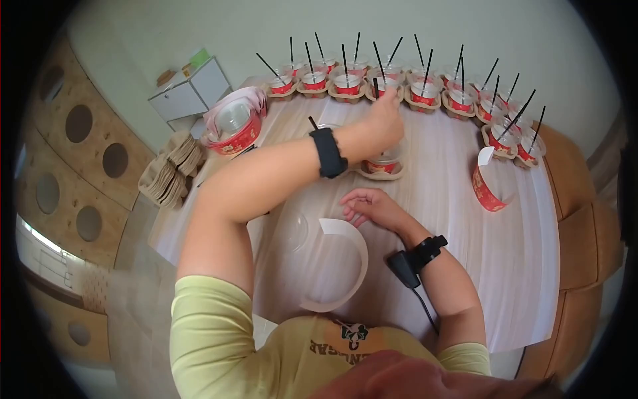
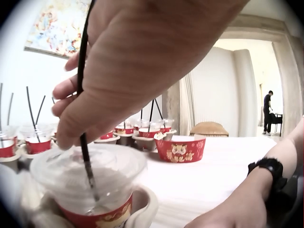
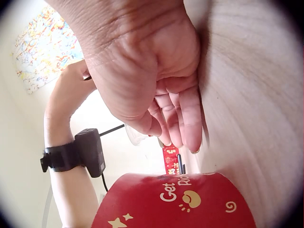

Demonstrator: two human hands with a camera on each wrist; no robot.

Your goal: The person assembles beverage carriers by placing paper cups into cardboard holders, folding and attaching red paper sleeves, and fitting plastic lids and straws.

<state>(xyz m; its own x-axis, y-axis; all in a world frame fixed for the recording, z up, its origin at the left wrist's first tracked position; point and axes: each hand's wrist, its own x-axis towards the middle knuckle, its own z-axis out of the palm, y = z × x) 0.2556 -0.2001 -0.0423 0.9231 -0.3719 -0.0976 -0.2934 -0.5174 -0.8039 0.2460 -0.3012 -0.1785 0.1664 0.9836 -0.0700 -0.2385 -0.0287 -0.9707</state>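
My left hand (image 1: pixel 382 126) reaches forward over a clear lidded cup (image 1: pixel 382 165) with a red band, set in a brown pulp carrier (image 1: pixel 382 175). Its thumb and fingers pinch a black straw (image 2: pixel 81 76), whose lower end runs down through the lid into the cup. My right hand (image 1: pixel 377 206) lies on the table near the carrier, fingers loosely bent and holding nothing. Close to it, a curved paper sleeve (image 1: pixel 359 259) stands with its white inside showing; its red printed outside faces the right wrist view. Another cup's straw (image 1: pixel 314 124) shows behind my left forearm.
Rows of cups with black straws (image 1: pixel 347 83) stand in carriers along the far edge. Another red sleeve (image 1: pixel 488 189) stands at the right. A red container (image 1: pixel 232 136) and stacked pulp carriers (image 1: pixel 166 176) are at the left. A clear round lid (image 1: pixel 292 231) lies near the white-lined sleeve.
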